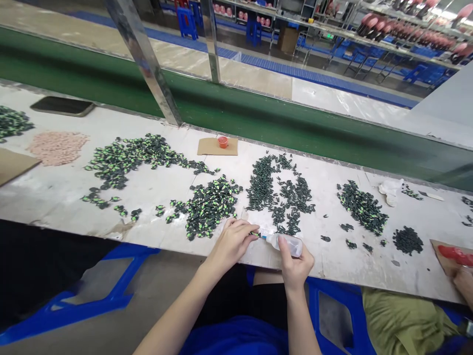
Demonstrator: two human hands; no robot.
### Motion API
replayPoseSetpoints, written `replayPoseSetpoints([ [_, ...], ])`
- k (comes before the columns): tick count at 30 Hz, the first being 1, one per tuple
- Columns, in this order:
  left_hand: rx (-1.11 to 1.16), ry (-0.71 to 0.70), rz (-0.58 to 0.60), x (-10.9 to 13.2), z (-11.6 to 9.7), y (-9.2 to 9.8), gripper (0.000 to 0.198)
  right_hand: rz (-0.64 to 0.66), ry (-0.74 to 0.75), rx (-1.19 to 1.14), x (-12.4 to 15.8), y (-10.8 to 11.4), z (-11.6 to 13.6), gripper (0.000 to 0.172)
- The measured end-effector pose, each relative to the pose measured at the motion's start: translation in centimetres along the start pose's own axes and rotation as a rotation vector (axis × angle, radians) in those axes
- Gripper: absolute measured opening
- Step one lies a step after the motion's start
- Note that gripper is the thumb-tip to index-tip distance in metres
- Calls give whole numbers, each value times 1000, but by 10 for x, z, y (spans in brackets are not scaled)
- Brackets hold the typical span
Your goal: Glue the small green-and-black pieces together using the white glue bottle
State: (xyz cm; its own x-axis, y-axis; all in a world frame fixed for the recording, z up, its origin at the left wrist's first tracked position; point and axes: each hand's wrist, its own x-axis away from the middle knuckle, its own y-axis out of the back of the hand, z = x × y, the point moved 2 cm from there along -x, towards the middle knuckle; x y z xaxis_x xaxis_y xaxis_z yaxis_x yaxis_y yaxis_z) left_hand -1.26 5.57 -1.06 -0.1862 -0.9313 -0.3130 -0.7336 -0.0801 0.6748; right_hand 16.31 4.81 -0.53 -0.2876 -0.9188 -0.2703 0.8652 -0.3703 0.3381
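My right hand is closed around a clear plastic squeeze bottle with a thin blue tip, lying nearly level and pointing left. Pinched in the fingers of my left hand is a small black-and-green piece, right at the bottle's tip. Whether tip and piece touch is too small to tell. Just beyond my left hand spreads a pile of black-and-green pieces. Small dark elongated pieces lie in heaps beyond the bottle.
On the white table stands a small red-filled cup on cardboard. More piles lie left and right, including pale pink bits and black pieces. A phone lies far left. Metal posts rise behind. Another person's hand is at right.
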Motion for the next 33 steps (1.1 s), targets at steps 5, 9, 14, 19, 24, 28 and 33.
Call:
replayPoseSetpoints([
  [5, -38, -8, -23, 1, -1, 0, 12, -18, -16, 14, -1, 1, 3, 32],
  [9, -27, -1, -29, 1, 0, -1, 12, -36, -39, 4, -1, 1, 3, 33],
  [14, 2, 10, -5, 0, 2, -1, 12, -18, -51, -25, -1, 0, 0, 30],
  [19, 3, 24, 17, 0, 3, -2, 12, 8, -70, -9, -2, -1, 0, 31],
  [24, -20, 16, 14, -1, 4, -4, 10, -14, -121, -15, 0, -1, -1, 33],
  [28, -25, 26, 18, -1, 6, -5, 13, -226, -127, -194, 2, 6, -7, 33],
  [33, -35, 5, 5, 2, 10, 1, 19, -384, -108, -335, -11, 25, -13, 29],
])
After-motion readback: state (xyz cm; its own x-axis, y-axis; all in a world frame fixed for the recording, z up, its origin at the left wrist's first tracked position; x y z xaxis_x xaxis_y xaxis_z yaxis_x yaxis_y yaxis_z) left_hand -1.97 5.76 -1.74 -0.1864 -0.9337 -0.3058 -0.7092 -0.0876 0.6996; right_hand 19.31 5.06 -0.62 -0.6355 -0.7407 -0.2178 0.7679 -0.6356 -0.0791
